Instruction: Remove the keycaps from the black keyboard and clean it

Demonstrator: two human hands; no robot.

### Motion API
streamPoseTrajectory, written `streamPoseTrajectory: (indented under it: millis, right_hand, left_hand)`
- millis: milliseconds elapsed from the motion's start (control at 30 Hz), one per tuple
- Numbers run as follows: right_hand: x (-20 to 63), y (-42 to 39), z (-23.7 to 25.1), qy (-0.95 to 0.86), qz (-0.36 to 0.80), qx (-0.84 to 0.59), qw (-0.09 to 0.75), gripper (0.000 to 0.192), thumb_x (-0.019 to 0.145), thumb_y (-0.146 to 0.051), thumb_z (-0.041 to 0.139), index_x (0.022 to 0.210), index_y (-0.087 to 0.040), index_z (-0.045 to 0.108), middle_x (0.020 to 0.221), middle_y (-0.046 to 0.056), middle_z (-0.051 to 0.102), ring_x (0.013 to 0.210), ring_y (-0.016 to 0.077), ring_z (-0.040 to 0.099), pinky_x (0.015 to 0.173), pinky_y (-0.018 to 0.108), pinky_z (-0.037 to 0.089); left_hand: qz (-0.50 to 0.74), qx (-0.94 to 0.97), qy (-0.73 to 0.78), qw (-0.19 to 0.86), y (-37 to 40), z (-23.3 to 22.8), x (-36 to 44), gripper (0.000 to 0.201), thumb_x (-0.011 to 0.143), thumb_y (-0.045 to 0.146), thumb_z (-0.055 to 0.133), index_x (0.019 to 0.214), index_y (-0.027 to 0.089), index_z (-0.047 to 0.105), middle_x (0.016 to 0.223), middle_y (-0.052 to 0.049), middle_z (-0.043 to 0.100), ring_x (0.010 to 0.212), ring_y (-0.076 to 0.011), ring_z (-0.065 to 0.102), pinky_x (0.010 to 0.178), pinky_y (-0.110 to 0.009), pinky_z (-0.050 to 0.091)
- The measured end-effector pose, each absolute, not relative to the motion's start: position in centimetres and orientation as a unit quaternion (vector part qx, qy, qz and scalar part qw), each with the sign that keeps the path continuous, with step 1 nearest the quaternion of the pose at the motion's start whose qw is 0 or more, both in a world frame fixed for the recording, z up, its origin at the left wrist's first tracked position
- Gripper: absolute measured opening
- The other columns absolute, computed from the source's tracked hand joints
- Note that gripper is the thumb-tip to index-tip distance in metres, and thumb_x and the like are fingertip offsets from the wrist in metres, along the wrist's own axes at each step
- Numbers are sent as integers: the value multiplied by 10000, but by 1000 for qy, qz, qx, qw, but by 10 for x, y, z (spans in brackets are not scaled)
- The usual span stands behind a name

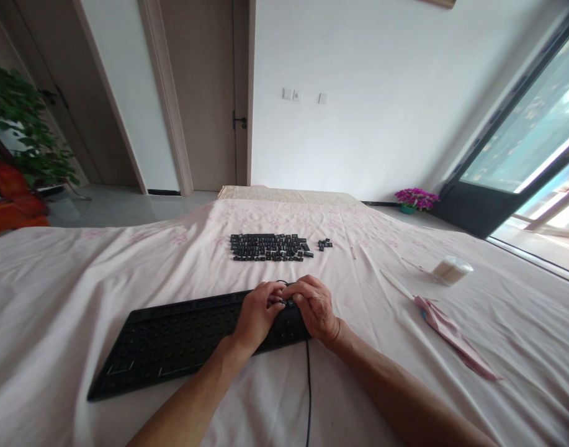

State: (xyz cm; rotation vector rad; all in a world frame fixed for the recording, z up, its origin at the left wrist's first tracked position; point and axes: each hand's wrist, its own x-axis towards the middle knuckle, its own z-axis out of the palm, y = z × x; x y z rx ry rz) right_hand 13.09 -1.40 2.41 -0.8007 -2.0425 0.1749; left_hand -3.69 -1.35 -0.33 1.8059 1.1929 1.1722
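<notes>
- Fingers first: both sets are curled in tight and bunched together over the right end of the keyboard (191, 341), fingertips meeting on something small and dark there. Whether they pinch a key or just press on it, I cannot tell.
- The left hand (257, 315) sits knuckles up, wrist resting low at the keyboard's near edge; the right hand (314, 305) arches in from the other side, touching the left at the fingertips.
- Both forearms run back toward the camera, bare, angled inward so the hands meet at that right end.
- The keyboard itself looks stripped: its whole face shows rows of bare sockets with no caps on them.
- Beyond the keyboard, well apart, lie the keycaps (270, 247) set out in neat rows, with a small cluster (325, 244) just to their right.
- So, judging by that, the pulling-off looks about finished; only the spot under the fingers seems left.
- The cable (308, 397) trails from the keyboard toward the camera.
- All of it lies on a bed (79, 273) with a pink sheet; right of the keyboard, a pink cloth (452, 335) and a tub of cotton swabs (452, 270).
</notes>
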Motion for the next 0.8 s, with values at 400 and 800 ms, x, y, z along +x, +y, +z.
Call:
streamPoseTrajectory:
  millis: [400,800]
  right_hand:
    - [131,-2,27,-845,49,-448,288,202,948,-301,484,1025,-232,657,890,36,678,848,174,613,726,263,431]
    - [141,12,17,-799,93,-504,315,95,832,-279,625,869,-250,707,855,-8,720,807,165,640,724,239,424]
  left_hand:
    - [530,565,447,448,-5,-9,-43,294,734,131,638,1026,156,629,1034,-89,691,918,-194,679,867,-345,533]
    - [525,594,444,418,-5,-13,-41,320,742,168,615,1062,181,623,1054,-67,676,885,-179,688,857,-332,541]
